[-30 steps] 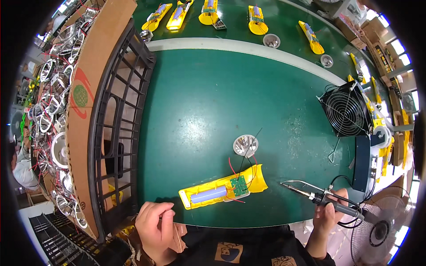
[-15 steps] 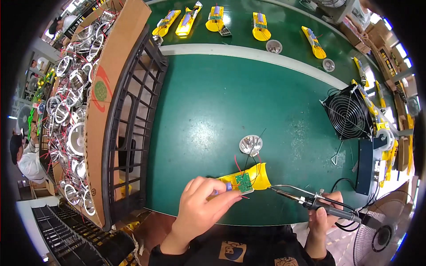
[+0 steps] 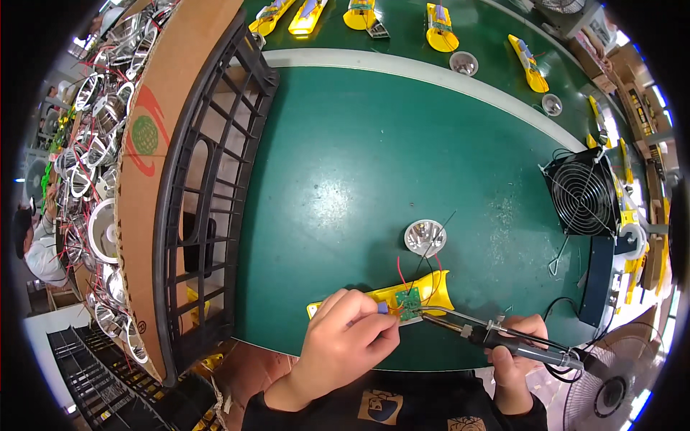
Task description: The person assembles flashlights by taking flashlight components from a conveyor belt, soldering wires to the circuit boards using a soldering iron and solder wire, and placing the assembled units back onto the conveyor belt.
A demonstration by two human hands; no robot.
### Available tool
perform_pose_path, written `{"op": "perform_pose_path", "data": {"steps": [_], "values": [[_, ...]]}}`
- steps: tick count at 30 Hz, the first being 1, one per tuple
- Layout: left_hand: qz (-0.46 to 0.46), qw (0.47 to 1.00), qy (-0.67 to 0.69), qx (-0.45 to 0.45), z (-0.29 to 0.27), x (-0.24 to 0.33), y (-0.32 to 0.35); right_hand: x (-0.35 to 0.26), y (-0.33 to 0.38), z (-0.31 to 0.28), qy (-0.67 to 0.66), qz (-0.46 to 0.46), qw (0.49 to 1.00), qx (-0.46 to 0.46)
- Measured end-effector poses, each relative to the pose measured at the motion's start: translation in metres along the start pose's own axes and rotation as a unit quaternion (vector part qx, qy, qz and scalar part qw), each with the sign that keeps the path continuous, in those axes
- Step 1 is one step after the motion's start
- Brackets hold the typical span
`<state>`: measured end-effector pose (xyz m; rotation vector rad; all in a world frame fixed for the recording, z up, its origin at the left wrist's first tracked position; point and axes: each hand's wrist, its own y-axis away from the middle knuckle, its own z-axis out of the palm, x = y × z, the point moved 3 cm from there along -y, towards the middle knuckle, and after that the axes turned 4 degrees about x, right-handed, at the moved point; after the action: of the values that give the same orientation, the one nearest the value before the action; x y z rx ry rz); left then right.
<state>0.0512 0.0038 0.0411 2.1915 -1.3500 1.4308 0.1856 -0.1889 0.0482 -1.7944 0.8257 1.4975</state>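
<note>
My left hand [image 3: 345,341] is closed in a pinch over a yellow plastic shell [image 3: 440,289] near the table's front edge. What its fingertips hold is hidden. A purple part [image 3: 382,307] shows beside them. A small green circuit board [image 3: 407,302] sits at the shell, with red, black and orange wires on it. My right hand [image 3: 512,357] grips a soldering iron [image 3: 519,345] with a thin metal tube along it. The iron's tip is at the board's right side, and contact is hard to make out. Just beyond the shell lies a silvery reflector cup [image 3: 425,238], with wires running toward the board.
On the left, a cardboard box [image 3: 147,183] of wired reflectors stands by a black plastic crate [image 3: 208,169]. A black fan [image 3: 581,192] and a dark blue box [image 3: 598,276] stand at right. Beyond a pale rail [image 3: 388,66] lie more yellow shells [image 3: 441,32].
The iron's tip has moved left onto the board area. My left hand has closed in and turned fingers-down over the shell. The whole view has shifted slightly.
</note>
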Motion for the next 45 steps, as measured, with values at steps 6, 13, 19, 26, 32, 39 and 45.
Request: {"op": "perform_pose_path", "data": {"steps": [6, 13, 19, 26, 32, 39, 45], "values": [[0.007, 1.000, 0.000, 0.004, 0.000, -0.001, -0.006, 0.003, 0.001, 0.001, -0.006, 0.019, 1.000, 0.005], [-0.010, 1.000, 0.009, -0.006, 0.001, 0.000, -0.008, 0.003, 0.001, 0.002, 0.010, 0.019, 1.000, -0.005], [-0.017, 1.000, 0.015, -0.003, 0.001, 0.000, -0.008, 0.002, 0.000, 0.003, 0.006, 0.020, 1.000, -0.004], [-0.025, 1.000, 0.013, -0.002, 0.002, 0.000, -0.008, 0.002, 0.001, 0.002, 0.019, 0.005, 1.000, -0.011], [-0.032, 0.999, 0.010, -0.005, 0.002, 0.002, -0.009, -0.004, 0.002, -0.003, 0.003, -0.007, 0.999, 0.045], [-0.065, 0.997, -0.001, -0.043, 0.002, 0.005, -0.006, -0.006, 0.002, -0.015, -0.006, -0.017, 0.994, 0.108], [-0.038, 0.999, -0.034, -0.003, 0.002, 0.008, -0.006, -0.002, 0.012, -0.027, -0.014, -0.004, 0.990, 0.141]]}}
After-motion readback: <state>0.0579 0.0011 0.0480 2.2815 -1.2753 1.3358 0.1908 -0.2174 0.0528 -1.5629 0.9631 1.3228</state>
